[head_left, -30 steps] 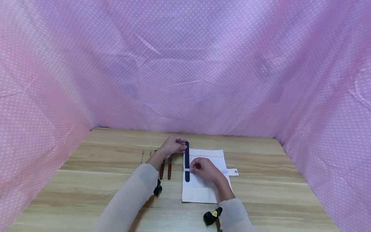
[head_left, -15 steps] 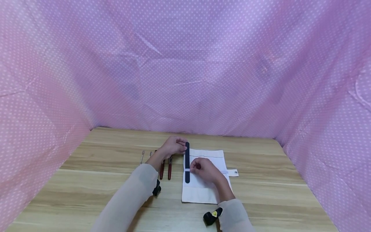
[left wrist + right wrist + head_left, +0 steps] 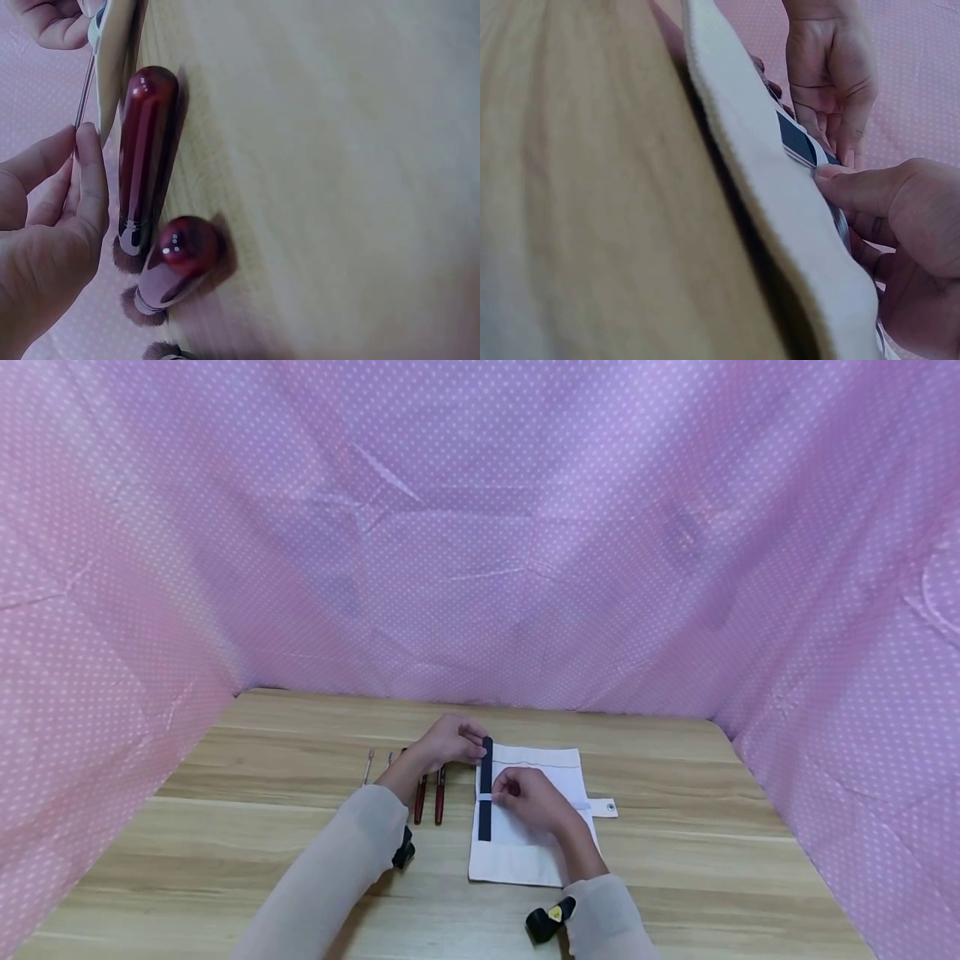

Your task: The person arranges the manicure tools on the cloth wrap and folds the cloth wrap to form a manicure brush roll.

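Observation:
A long black nail file (image 3: 486, 817) lies along the left side of an unrolled white cloth pouch (image 3: 517, 865), passing under its white elastic band (image 3: 484, 797). My left hand (image 3: 453, 742) pinches the file's far end between thumb and fingers; the left wrist view shows the file (image 3: 87, 90) edge-on in that grip. At the band, my right hand (image 3: 531, 796) pinches the elastic beside the file, as the right wrist view shows with the thumb on the band (image 3: 821, 156). The file's near end now looks cut off straight at the pouch's lower pocket edge.
Left of the pouch lie makeup brushes with red handles (image 3: 150, 146), partly hidden by the left arm. Thin metal tools (image 3: 367, 766) lie farther left. A snap strap (image 3: 603, 807) sticks out from the pouch's right side. Pink dotted cloth (image 3: 480, 568) surrounds the wooden table.
The nail file has slid toward the person under the band, its rounded near end going out of sight at the lower pocket. My left hand followed slightly; the right stayed in place.

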### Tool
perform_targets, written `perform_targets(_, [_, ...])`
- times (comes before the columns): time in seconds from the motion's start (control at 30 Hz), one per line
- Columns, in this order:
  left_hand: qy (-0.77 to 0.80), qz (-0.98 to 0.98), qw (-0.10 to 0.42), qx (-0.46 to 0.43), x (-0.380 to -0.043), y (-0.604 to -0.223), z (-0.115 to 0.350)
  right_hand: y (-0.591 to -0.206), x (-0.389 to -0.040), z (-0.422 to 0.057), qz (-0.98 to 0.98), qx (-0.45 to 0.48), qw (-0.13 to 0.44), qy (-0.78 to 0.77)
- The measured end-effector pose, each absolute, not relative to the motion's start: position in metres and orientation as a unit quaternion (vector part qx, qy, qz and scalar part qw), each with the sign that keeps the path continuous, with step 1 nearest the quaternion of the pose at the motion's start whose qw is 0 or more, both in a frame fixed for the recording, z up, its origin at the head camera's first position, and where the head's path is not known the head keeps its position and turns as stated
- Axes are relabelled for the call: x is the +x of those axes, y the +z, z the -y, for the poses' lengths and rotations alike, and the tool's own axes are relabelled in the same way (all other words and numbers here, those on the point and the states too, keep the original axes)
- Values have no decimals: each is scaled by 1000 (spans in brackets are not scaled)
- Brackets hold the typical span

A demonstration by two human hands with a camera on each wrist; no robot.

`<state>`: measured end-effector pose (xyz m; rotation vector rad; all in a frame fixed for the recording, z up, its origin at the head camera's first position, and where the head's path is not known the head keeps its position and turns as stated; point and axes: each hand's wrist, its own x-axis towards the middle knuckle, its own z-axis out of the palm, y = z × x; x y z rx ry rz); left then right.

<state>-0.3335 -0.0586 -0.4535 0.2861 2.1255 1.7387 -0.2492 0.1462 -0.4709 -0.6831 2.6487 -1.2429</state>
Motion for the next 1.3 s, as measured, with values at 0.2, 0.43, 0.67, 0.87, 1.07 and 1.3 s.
perform_targets(0.2, [612, -757, 203, 108, -332, -452, 61, -471, -248, -145, -879, -220, 73, -417])
perform_targets(0.43, [551, -794, 214, 141, -329, -448, 66, -470, -249, -144, -880, -216, 77, -416])
perform_targets(0.67, [466, -833, 224, 200, -326, -444, 69, -468, -249, -143, -881, -224, 74, -410])
perform_targets(0.87, [429, -845, 230, 221, -326, -445, 67, -467, -250, -144, -887, -224, 80, -396])
perform_targets(1.07, [418, -851, 227, 222, -325, -442, 66, -462, -251, -148, -891, -236, 82, -379])
perform_targets(1.3, [411, -855, 226, 222, -324, -441, 66, -455, -255, -161, -902, -253, 84, -340])
